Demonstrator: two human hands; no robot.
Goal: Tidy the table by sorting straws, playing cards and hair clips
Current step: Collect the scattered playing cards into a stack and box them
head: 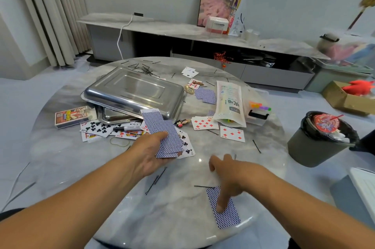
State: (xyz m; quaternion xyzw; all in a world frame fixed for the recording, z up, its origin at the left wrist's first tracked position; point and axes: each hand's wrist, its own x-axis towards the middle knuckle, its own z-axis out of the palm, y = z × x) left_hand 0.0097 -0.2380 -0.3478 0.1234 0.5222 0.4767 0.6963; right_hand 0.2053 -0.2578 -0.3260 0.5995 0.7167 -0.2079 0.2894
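Observation:
My left hand (151, 153) holds a fanned stack of blue-backed playing cards (162, 133) above the round marble table (67, 153). My right hand (229, 175) presses a fingertip on a single face-down card (227, 214) near the table's front edge. Loose face-up cards (205, 123) and face-down cards (205, 94) lie across the middle. A card box (71, 117) sits at the left. Black hair pins (156, 181) are scattered, with a pile (148, 71) at the far side. A straw bag (230, 102) lies at the right, and a decorated hair clip (181, 122) is near the centre.
Stacked steel trays (134, 94) sit left of centre, a marker (127, 127) and a rubber band (119, 141) in front of them. A clear plastic box (258, 106) with coloured items stands at the right. A grey bin (316, 139) is beside the table on the floor.

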